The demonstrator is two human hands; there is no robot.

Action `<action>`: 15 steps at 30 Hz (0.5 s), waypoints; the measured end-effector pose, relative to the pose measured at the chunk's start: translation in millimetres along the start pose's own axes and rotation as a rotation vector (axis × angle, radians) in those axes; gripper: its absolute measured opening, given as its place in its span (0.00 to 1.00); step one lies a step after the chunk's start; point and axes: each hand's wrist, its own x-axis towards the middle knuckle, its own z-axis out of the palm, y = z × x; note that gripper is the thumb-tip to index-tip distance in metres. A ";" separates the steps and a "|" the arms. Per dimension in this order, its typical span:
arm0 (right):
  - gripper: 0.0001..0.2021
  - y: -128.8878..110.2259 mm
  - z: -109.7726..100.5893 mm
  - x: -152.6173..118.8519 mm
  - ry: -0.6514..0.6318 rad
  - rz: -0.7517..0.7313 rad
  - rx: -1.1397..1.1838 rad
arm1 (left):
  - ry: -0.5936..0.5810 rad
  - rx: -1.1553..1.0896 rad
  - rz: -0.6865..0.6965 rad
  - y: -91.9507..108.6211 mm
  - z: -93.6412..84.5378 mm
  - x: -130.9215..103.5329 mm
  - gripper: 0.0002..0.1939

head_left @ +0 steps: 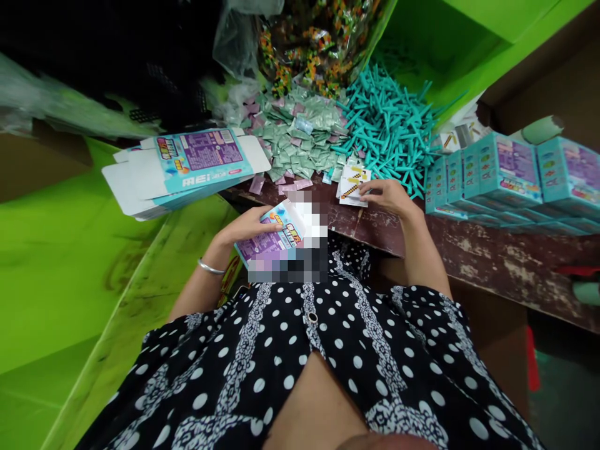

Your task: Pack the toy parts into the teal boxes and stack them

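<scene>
My left hand [248, 226] is wrapped round a teal and purple printed carton [265, 247], held tilted in front of my body. The carton's white flap end faces right, and a blurred patch hides part of it. At the table's near edge my right hand [388, 195] pinches the right edge of a white printed leaflet [351, 181] with yellow and black pictures. More leaflets seem to lie under it. Just behind are a pile of small pale green and pink sachets [300, 140] and a heap of teal plastic sticks [394, 119].
Flattened cartons [201, 162] are stacked at the left. Several filled-out teal boxes [510, 165] stand in rows at the right of the worn brown table [492, 253]. A clear bag [319, 47] of orange and green pieces sits at the back. Bright green panels [56, 250] flank the table.
</scene>
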 end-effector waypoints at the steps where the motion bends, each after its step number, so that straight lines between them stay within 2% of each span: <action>1: 0.22 -2.0 -1.1 -0.3 0.089 0.005 -0.028 | 0.007 0.000 -0.005 -1.3 -0.3 -0.7 0.30; 4: 0.26 -19.7 -3.2 0.4 0.542 0.018 -0.085 | 0.054 -0.004 -0.027 -6.5 0.6 -1.7 0.31; 5: 0.26 -30.6 -1.8 1.0 0.646 0.021 -0.063 | 0.075 -0.010 -0.025 -8.5 1.5 -1.6 0.31; 6: 0.26 -43.8 1.5 1.5 0.672 0.023 -0.021 | 0.098 -0.019 -0.017 -10.4 2.4 -1.4 0.31; 7: 0.25 -59.0 7.1 1.8 0.621 0.021 0.027 | 0.120 -0.029 -0.006 -12.2 3.3 -1.2 0.30; 8: 0.23 -75.2 15.0 2.1 0.515 0.011 0.073 | 0.139 -0.040 0.005 -13.9 4.1 -1.0 0.30; 12: 0.15 -129.6 59.2 10.5 -0.019 -0.085 0.166 | 0.191 -0.073 0.024 -17.9 4.5 -4.3 0.30; 13: 0.15 -136.8 69.8 17.0 -0.104 -0.097 0.163 | 0.198 -0.072 0.024 -18.4 3.5 -6.7 0.30; 15: 0.16 -142.9 87.2 37.1 -0.138 -0.108 0.081 | 0.194 -0.058 0.003 -19.3 -0.3 -13.3 0.31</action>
